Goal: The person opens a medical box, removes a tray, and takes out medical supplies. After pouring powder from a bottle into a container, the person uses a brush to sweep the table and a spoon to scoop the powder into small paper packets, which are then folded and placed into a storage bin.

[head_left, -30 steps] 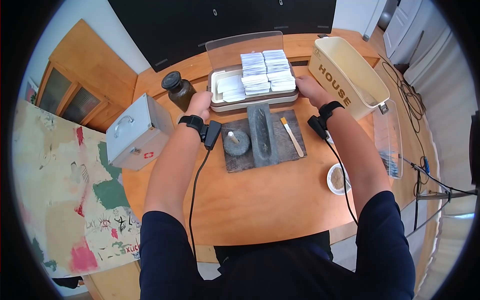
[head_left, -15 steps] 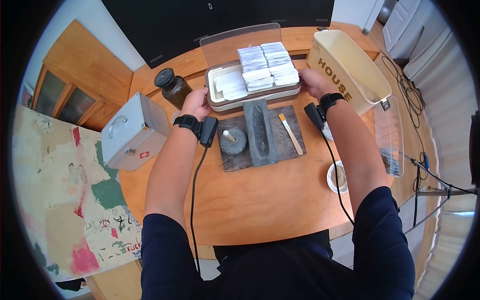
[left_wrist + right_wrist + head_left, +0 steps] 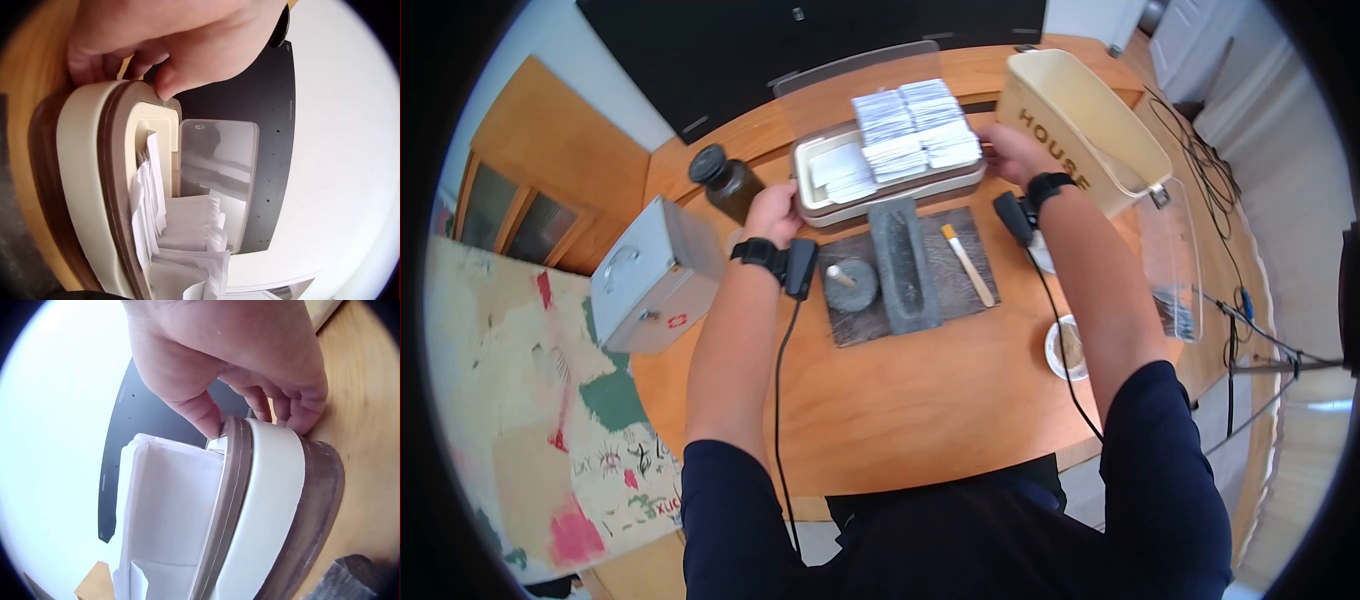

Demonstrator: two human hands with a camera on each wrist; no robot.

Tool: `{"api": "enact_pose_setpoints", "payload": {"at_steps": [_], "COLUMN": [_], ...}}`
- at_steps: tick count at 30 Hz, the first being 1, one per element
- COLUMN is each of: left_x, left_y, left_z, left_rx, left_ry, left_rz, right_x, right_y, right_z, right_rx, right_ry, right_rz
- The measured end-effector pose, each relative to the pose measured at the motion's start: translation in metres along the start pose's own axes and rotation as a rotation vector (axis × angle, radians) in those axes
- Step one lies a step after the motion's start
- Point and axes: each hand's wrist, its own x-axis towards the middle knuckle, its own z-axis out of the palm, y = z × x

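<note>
Left hand (image 3: 772,212): fingers curled round box (image 3: 830,209) end.
Right hand (image 3: 1005,150): pinched opposite end.
Progress: box gripped, lid (image 3: 855,68) open, packets (image 3: 915,125) inside; grinder (image 3: 900,262) untouched.

You get bright, even daylight on the round orange wooden table (image 3: 920,400), with soft shadows. The head view bends strongly, black-vignetted all round. Both wrist views blow out white, from 12 to 5 o'clock and 7 to 12 o'clock, their nearest edges blurred.
</note>
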Motion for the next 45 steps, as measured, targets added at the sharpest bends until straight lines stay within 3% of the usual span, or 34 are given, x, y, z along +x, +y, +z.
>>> {"api": "enact_pose_setpoints", "payload": {"at_steps": [5,9,11,14,16,38,40,42,44,45], "left_x": [-0.004,0.01,0.027,0.034,0.028,0.015,0.017,0.012,0.015,0.017], "left_y": [0.002,0.003,0.001,0.006,0.011,0.017,0.015,0.011,0.007,0.003], "left_z": [0.0,-0.013,-0.028,-0.038,-0.037,-0.032,-0.036,-0.033,-0.037,-0.039], "left_rx": [0.099,0.128,0.098,0.14,0.19,0.194,0.134,0.143,0.092,0.055], "left_ry": [0.043,-0.043,-0.125,-0.142,-0.081,-0.035,-0.106,-0.162,-0.236,-0.235], "left_rz": [0.006,-0.013,-0.031,-0.063,-0.066,-0.068,-0.089,-0.077,-0.09,-0.085], "right_x": [0.001,0.009,0.031,0.02,0.031,0.022,0.029,-0.009,0.003,-0.017], "right_y": [-0.005,-0.003,0.004,-0.002,-0.001,-0.006,0.0,-0.005,0.001,-0.008], "right_z": [-0.002,-0.006,-0.009,-0.018,-0.02,-0.013,-0.011,-0.015,-0.017,-0.014], "right_rx": [0.087,0.242,0.115,-0.011,-0.06,-0.312,-0.285,-0.26,-0.167,-0.157], "right_ry": [-0.093,-0.172,-0.105,-0.071,-0.044,-0.108,-0.173,-0.184,-0.272,-0.348], "right_rz": [0.074,0.144,0.13,0.105,0.133,0.028,-0.085,-0.193,-0.167,-0.184]}}
